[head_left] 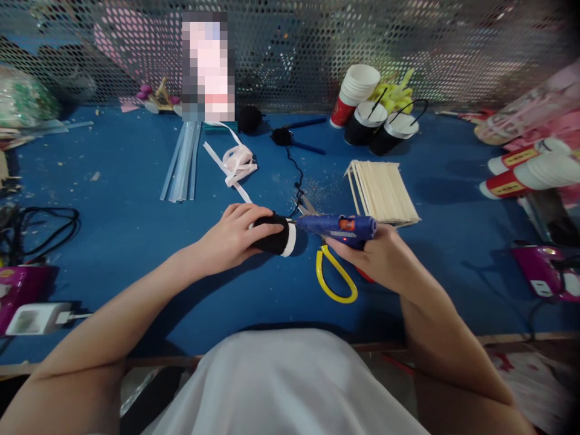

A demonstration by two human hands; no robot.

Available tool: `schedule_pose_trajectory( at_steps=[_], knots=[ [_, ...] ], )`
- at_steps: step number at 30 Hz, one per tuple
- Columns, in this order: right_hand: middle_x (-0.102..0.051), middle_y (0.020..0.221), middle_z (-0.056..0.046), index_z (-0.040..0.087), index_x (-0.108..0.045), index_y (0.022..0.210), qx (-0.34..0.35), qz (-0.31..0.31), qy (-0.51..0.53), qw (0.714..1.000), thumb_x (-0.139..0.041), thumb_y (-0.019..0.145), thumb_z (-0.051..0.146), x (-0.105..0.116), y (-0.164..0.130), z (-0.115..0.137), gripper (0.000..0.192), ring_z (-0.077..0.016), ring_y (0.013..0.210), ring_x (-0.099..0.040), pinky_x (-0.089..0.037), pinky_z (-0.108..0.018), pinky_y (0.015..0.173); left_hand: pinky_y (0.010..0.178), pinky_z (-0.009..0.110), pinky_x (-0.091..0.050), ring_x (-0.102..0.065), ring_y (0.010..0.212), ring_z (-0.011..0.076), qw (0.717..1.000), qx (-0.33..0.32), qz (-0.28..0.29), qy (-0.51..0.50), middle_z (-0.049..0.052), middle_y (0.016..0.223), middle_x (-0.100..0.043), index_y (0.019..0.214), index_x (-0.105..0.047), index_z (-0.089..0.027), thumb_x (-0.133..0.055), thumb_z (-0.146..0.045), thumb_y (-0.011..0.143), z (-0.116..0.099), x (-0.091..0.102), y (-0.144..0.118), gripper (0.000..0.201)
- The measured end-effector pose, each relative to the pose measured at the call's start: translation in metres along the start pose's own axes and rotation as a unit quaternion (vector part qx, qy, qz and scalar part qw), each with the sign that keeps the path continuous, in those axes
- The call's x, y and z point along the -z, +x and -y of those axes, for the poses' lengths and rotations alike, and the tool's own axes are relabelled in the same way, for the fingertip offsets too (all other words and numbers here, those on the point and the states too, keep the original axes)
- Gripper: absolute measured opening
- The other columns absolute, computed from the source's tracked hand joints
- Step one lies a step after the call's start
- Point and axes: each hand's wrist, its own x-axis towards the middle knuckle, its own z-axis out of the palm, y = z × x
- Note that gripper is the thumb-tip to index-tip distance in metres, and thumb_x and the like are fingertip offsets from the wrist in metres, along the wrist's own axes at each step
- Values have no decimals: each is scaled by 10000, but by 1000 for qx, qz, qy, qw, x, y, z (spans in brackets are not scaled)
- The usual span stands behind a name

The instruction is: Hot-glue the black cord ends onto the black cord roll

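My left hand (235,237) is closed around a black-wrapped paper cup (273,235) lying on its side, its white rim facing right. In my right hand (383,257) is a blue hot glue gun (333,226) with a small red light lit. The gun's nozzle points left and meets the cup near its white rim, though exact contact is hard to tell. Yellow-handled scissors (335,281) lie partly under the gun and my right hand. Black yarn (296,175) trails from near the cup back toward a dark bundle.
Behind my hands lie white ribbon (239,163), clear glue sticks (182,163) and pliers (301,134). A stick panel (385,192) sits right of centre. Two black-wrapped cups (366,124) and stacked paper cups (357,90) stand at the back. Purple power strips (549,272) flank both sides.
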Motion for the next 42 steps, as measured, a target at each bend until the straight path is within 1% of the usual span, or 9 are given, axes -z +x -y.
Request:
schedule_pose_trajectory(
  at_steps=[3,7,11,15,18,22,29,37,42],
  knots=[
    [-581,518,5,187,-576,622,0,-3,-3,1000,-590,760,357,2,-5,2,220,-137,466,-533,-427,-243,444,918,438,-366,-443,1137,287,1000,-1,2,-1,133,1246,-485,1226,-487,-206,-560,-203,833,0,0,0,400],
    [-575,527,1,188,-564,619,-1,-9,-9,1000,-589,760,370,-2,0,0,232,-151,507,-548,-437,-255,480,920,441,-365,-444,1137,289,1000,0,3,4,136,1247,-485,1227,-486,-201,-573,-206,827,0,0,0,409],
    [-584,551,-3,187,-571,648,-7,-1,7,1000,-589,762,365,-6,5,-2,211,-154,524,-552,-445,-262,502,925,442,-361,-447,1138,286,1000,2,4,3,132,1253,-484,1229,-482,-208,-572,-203,828,0,0,-1,411],
    [-607,559,-14,187,-588,656,-10,-3,1,1000,-595,755,375,-2,-1,0,213,-159,513,-556,-443,-261,477,919,437,-365,-452,1136,284,1000,6,4,-4,133,1248,-486,1228,-484,-210,-568,-224,833,1,0,0,405],
    [-583,519,0,193,-567,625,-6,-6,1,1000,-598,753,385,0,-8,2,232,-142,462,-525,-428,-254,444,911,437,-367,-459,1130,284,1000,10,3,-6,132,1241,-490,1220,-492,-213,-568,-231,832,2,0,0,396],
    [-557,507,17,195,-543,631,-11,-6,11,1000,-609,745,369,1,-12,3,217,-130,455,-510,-412,-242,424,910,443,-367,-459,1128,288,1000,11,5,-4,134,1238,-490,1219,-494,-212,-577,-214,821,2,0,0,407],
    [-628,622,8,191,-587,722,-31,20,37,999,-604,754,367,3,-15,5,179,-142,550,-571,-461,-239,501,908,446,-364,-453,1134,291,1000,9,5,3,134,1243,-488,1220,-484,-214,-591,-202,810,3,-1,-1,424],
    [-551,542,37,198,-542,654,-15,33,51,998,-620,752,346,3,-19,7,195,-102,472,-488,-404,-219,431,912,437,-366,-452,1140,284,1000,9,4,-3,133,1250,-480,1223,-474,-218,-594,-197,808,3,-1,-1,432],
    [-574,573,29,200,-555,684,-18,15,48,999,-622,752,358,3,-19,4,185,-110,483,-503,-427,-227,451,914,447,-363,-449,1146,293,1000,15,8,-8,143,1254,-477,1228,-469,-209,-590,-191,806,3,0,-1,439]
  ],
)
